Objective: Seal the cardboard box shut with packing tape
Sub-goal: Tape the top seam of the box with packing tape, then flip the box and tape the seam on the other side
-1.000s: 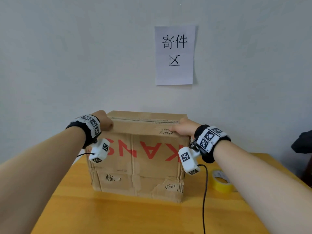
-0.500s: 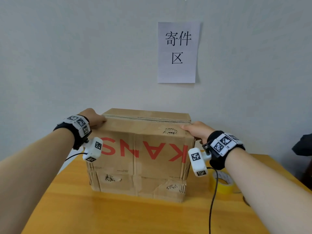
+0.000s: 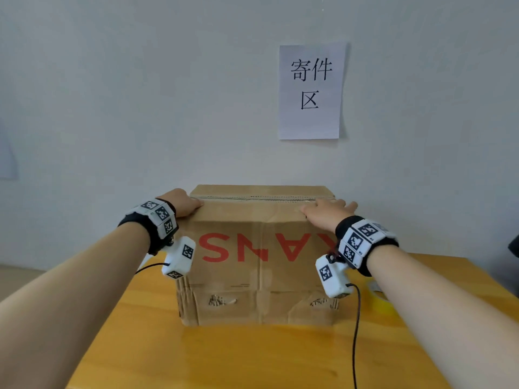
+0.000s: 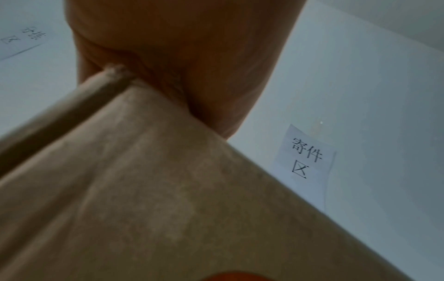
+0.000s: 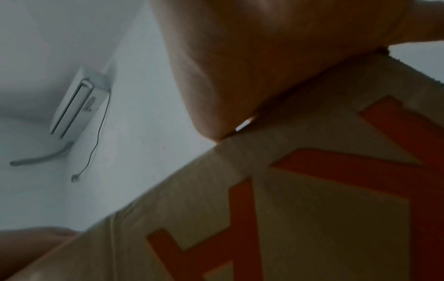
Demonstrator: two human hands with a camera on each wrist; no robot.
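A worn cardboard box (image 3: 261, 248) with upside-down red letters stands on the wooden table (image 3: 252, 357). Its top flaps are folded down and meet at a seam (image 3: 266, 197) with no tape visible on it. My left hand (image 3: 184, 203) rests on the top left corner, fingers lying on the flap. My right hand (image 3: 325, 213) lies flat on the top right corner with fingers spread. The wrist views show only each palm, the left hand (image 4: 180, 57) and right hand (image 5: 240, 57), against the box (image 4: 168, 190) (image 5: 312, 209). A yellow tape roll (image 3: 379, 301) lies on the table right of the box, partly hidden by my right arm.
The box stands close to a grey wall bearing a white paper sign (image 3: 310, 91). A dark object (image 3: 514, 245) shows at the right edge. Wrist-camera cables hang over the table in front of the box. An air conditioner (image 5: 74, 108) is mounted high on the wall.
My right hand slid from the front top edge out to the right corner and now lies flat with fingers spread. The left hand stayed at the left corner. The head view shifted.
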